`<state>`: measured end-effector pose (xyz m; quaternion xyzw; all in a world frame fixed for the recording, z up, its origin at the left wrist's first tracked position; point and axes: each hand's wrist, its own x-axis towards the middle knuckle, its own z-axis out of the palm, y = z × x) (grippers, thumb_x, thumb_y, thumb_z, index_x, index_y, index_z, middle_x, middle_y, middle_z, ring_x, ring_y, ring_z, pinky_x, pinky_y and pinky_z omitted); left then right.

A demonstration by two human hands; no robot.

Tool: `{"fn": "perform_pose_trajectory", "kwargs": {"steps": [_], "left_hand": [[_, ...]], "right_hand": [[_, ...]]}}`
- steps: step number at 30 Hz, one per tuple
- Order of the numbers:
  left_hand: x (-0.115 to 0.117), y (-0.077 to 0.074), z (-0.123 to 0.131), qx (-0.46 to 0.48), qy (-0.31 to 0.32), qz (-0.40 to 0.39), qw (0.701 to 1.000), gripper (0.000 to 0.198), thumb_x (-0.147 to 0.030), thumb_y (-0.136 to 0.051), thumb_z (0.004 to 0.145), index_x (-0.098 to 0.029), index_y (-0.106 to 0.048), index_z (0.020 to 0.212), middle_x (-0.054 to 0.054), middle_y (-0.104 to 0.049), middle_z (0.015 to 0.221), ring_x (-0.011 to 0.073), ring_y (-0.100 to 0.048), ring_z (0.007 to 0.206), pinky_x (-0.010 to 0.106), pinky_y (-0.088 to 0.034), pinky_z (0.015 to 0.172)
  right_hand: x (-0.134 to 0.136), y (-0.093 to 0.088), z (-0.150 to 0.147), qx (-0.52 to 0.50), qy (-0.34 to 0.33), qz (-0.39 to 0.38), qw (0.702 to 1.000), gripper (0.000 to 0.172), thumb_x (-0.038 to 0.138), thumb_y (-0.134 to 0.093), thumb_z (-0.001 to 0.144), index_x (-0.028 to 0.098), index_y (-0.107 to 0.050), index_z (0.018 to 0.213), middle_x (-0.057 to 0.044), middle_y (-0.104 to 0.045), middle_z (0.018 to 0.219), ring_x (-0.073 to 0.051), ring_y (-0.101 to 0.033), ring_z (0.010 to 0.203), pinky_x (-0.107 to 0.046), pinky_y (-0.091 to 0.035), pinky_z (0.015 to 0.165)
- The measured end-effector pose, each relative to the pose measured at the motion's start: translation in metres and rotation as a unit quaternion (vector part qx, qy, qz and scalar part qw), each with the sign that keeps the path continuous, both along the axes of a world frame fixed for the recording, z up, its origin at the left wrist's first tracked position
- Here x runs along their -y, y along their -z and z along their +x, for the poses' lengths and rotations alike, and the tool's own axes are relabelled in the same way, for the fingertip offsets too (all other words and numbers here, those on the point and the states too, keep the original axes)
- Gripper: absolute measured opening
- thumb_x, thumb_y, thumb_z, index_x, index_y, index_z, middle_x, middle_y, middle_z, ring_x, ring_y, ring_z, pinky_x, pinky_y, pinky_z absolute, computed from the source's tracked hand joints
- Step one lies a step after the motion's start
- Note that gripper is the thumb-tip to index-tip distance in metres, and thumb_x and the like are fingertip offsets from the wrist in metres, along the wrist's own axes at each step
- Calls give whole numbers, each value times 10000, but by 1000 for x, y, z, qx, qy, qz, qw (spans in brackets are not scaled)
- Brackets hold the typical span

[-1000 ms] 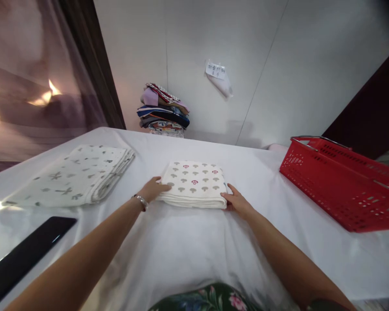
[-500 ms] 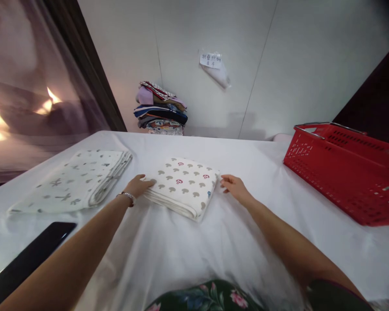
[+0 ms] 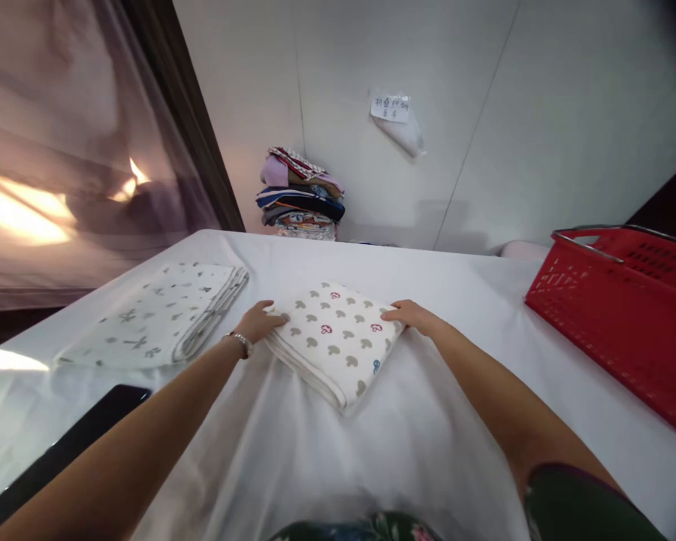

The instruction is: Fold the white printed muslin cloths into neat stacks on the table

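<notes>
My left hand (image 3: pixel 261 323) clamps the left corner of the folded mushroom-print cloth (image 3: pixel 338 338), thumb on top; my right hand (image 3: pixel 420 317) clamps its right corner. Cloth lies skewed on white-covered table (image 3: pixel 462 285), one corner toward me, between leaf-print cloth (image 3: pixel 158 312) and red basket (image 3: pixel 620 323).

Hands (image 3: pixel 256 323) (image 3: pixel 420 316): 2
Folded cloths (image 3: pixel 338 340) (image 3: pixel 155 315): 2
Basket (image 3: pixel 625 323): 1
Clothes pile (image 3: pixel 301 198): 1
Sign (image 3: pixel 390 107): 1
Bracelet (image 3: pixel 244 345): 1
Black device (image 3: pixel 73 442): 1
Table (image 3: pixel 462 293): 1
</notes>
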<state>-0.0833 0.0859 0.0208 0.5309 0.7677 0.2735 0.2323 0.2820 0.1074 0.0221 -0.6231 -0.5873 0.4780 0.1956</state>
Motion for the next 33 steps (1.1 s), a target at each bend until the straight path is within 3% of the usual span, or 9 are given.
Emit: {"fn": "perform_pose_trajectory", "kwargs": {"steps": [6, 9, 12, 15, 17, 20, 23, 27, 33], "left_hand": [[-71, -17, 52, 70, 88, 29, 993, 752, -247, -760, 534, -189, -476, 1227, 110, -589, 1137, 223, -591, 974, 285, -461, 830], [-95, -8, 76, 117, 85, 14, 989, 784, -273, -809, 460, -178, -509, 1178, 119, -593, 1142, 255, -583, 988, 306, -460, 833], [-98, 5, 79, 144, 61, -5, 988, 757, -329, -793, 507, -161, -498, 1184, 134, -574, 1178, 268, -546, 1059, 309, -454, 853], [-84, 10, 63, 183, 40, -19, 982, 656, -410, -687, 660, -162, -452, 1221, 132, -547, 1219, 219, -567, 1032, 275, -487, 785], [-68, 7, 49, 206, 30, -33, 978, 637, -427, -652, 694, -139, -443, 1223, 146, -579, 1159, 193, -612, 927, 260, -509, 699], [-34, 0, 38, 233, 34, -55, 970, 605, -402, -682, 660, -113, -492, 1155, 135, -637, 1006, 168, -638, 764, 259, -512, 616], [6, -6, 43, 256, 80, -83, 960, 429, -361, -674, 648, -119, -572, 986, 82, -659, 855, 139, -621, 650, 248, -490, 565], [54, -8, 63, 279, 151, -114, 941, 272, -362, -633, 653, -134, -597, 797, 34, -638, 712, 112, -576, 548, 225, -439, 481], [92, 2, 90, 290, 201, -137, 926, 177, -306, -574, 656, -149, -586, 737, 10, -621, 662, 95, -549, 485, 194, -381, 403]], "right_hand": [[33, 12, 30, -14, 103, 42, 994, 372, 434, -617, 660, 137, -626, 884, -50, -617, 735, -138, -541, 607, -221, -382, 491], [42, 18, 40, 40, 102, 32, 993, 381, 495, -583, 677, 144, -614, 823, -33, -585, 666, -139, -519, 566, -229, -363, 474], [45, 19, 44, 143, 62, 59, 986, 397, 542, -523, 715, 164, -618, 790, -41, -595, 681, -171, -545, 619, -259, -392, 532], [48, 15, 40, 222, 47, 159, 961, 429, 514, -493, 755, 175, -615, 988, -92, -625, 931, -232, -571, 829, -323, -431, 695], [54, 10, 30, 243, 44, 261, 933, 454, 446, -488, 779, 181, -552, 1142, -113, -567, 1124, -263, -526, 996, -373, -419, 810], [69, 0, 5, 175, -25, 360, 916, 364, 355, -461, 823, 215, -554, 1146, -85, -549, 1167, -243, -494, 1071, -375, -420, 864], [85, -10, -27, 99, -152, 379, 907, 270, 342, -475, 846, 244, -597, 1066, -66, -578, 1105, -218, -517, 1029, -350, -442, 835], [97, -16, -59, 117, -314, 406, 850, 276, 361, -538, 827, 216, -589, 1057, -86, -578, 1053, -221, -516, 982, -376, -404, 847], [99, -2, -72, 191, -321, 441, 816, 286, 369, -551, 822, 174, -562, 1031, -97, -559, 1009, -228, -481, 960, -365, -370, 801]]}}
